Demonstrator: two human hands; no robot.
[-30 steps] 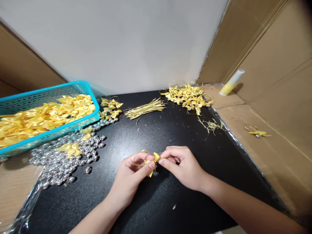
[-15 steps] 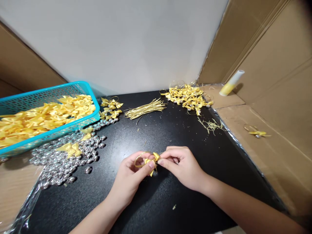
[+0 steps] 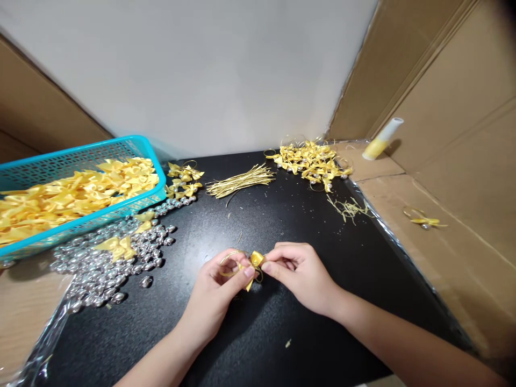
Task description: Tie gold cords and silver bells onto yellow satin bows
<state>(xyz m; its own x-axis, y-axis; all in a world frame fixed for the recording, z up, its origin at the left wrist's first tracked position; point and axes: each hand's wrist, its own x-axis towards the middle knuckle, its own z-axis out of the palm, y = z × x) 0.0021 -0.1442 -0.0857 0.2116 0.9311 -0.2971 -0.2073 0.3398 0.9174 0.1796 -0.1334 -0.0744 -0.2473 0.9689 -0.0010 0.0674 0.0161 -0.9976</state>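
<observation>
A yellow satin ribbon bow (image 3: 257,259) is pinched between the thumb and fingers of my left hand (image 3: 213,293), above the middle of the black table. From the bow a loop of thin gold cord (image 3: 224,273) arches over my left fingers. Just right of the bow, the thumb and forefinger of my right hand (image 3: 306,278) press together on the cord's end, and a small curl of cord hangs between the two hands. The fingertips partly hide the cord and the bow's centre.
A turquoise basket (image 3: 158,174) of yellow bows stands at left, with silver beads (image 3: 100,277) spread before it. Farther back lie a bundle of gold cords (image 3: 242,181) and a pile of corded bows (image 3: 310,161). Cord scraps (image 3: 349,208) and a white-yellow tube (image 3: 382,138) are at right.
A small curl of cord now shows below the bow, beside my right fingertips. The bow has turned slightly, and the loop over my left fingers has shifted. Both hands stay nearly in place.
</observation>
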